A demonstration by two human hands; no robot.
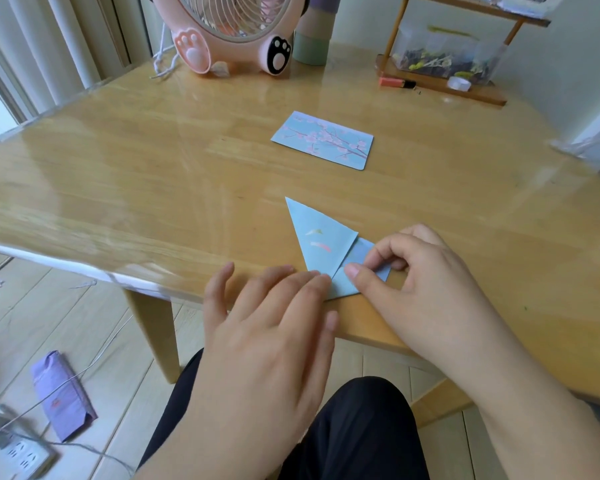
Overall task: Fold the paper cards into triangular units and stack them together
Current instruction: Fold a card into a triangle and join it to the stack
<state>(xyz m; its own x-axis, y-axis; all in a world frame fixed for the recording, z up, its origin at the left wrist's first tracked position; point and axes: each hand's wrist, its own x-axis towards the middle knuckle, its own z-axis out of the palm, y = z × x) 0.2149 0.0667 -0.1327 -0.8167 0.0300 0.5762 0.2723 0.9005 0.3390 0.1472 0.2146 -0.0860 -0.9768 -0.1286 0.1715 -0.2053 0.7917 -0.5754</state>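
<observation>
Left hand [257, 327] presses flat on the folded card [321, 247]; right hand [413, 268] pinches its flap (apparently mid-crease). Beyond the folded card lies a flat card [324, 140] on the desk [118, 174].

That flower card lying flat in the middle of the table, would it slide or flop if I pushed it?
The flower card probably slides easily: it lies flat on the glossy table. It looks thin, so likely light and bendy.

Folded card [321, 242]: pale blue, with small pink and yellow-white streaks. Flat card [324, 140]: light blue, printed with pink blossoms on dark branches. Bench [136, 174]: glossy honey-yellow wood grain. Fan [234, 32]: pink, one pink paw print, one black-and-white. Packet on floor [61, 394]: lilac.
</observation>
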